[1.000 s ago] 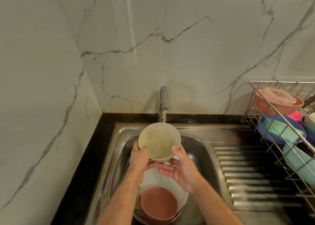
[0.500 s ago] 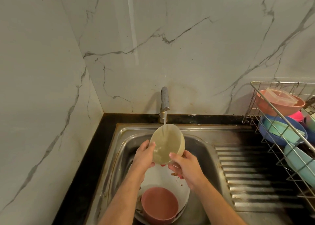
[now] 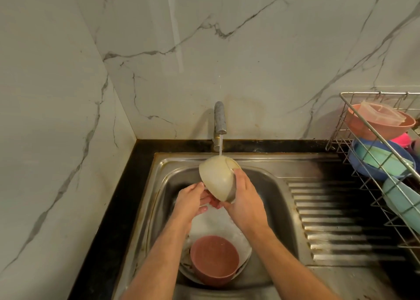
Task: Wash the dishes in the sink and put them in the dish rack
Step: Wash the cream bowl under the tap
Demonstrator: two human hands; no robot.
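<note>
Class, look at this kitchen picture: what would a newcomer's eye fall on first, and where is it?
First, the cream bowl tipped on its side under the running tap, gripped by the right hand with the left hand beneath. Next, the pink bowl low in the sink, and the colourful dish rack at right.

Your arms are bare right up to the frame edge, no sleeves showing. Left hand (image 3: 193, 201) and right hand (image 3: 246, 199) have no gloves, rings or watch, and your nails are short.

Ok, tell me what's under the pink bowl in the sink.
The pink bowl sits on a white plate in the sink. Whatever lies beneath the plate is covered.
</note>
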